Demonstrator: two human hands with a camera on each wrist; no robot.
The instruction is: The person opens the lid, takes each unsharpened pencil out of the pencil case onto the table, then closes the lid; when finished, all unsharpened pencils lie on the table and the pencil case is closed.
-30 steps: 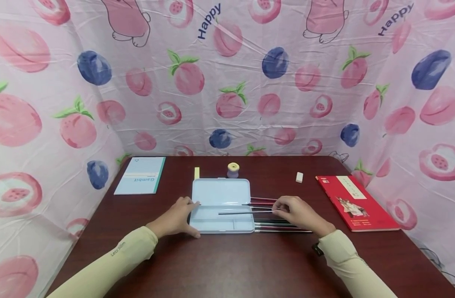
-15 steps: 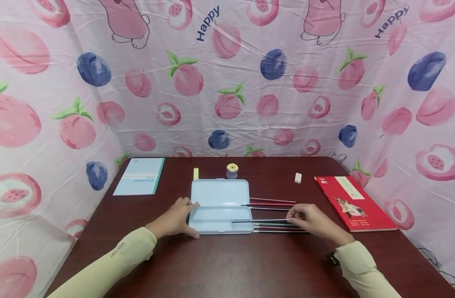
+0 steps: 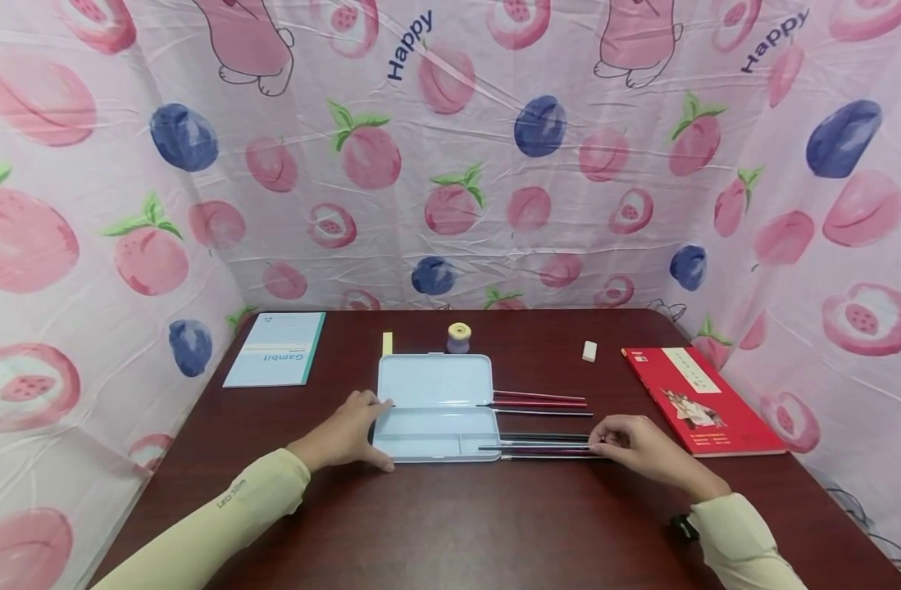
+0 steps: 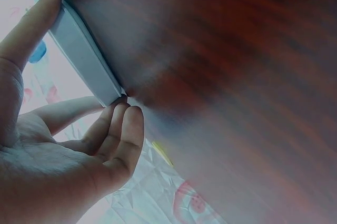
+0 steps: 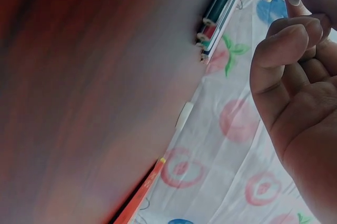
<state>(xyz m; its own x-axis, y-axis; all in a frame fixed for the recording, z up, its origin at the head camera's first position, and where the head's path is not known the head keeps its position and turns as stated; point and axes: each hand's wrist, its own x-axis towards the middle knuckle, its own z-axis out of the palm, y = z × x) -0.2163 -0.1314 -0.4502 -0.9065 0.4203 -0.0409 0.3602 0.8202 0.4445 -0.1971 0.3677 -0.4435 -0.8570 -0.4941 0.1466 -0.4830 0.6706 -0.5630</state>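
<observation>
A pale blue pencil case (image 3: 435,380) lies open in the middle of the table, its lid folded back. My left hand (image 3: 347,430) holds the case's left end, thumb at the near corner and fingers toward the hinge; in the left wrist view the thumb and fingers span the case's end (image 4: 84,50). Between thumb and fingertips, my right hand (image 3: 633,447) pinches the end of a thin pencil (image 3: 489,448), whose other end reaches over the case's small compartment. Several pencils (image 5: 216,11) lie at the case's right side, in a far group and a near group.
Behind the case stand a spool (image 3: 459,338) and a yellow strip (image 3: 387,342). A white eraser (image 3: 589,351) lies back right, near a red book (image 3: 701,401). At the left is a light blue notebook (image 3: 276,349). Patterned cloth (image 3: 450,147) surrounds the table (image 3: 450,524).
My right hand has drawn the pencil rightward and toward me, from over the case's middle to beside the near pencils. The left hand has stayed on the case.
</observation>
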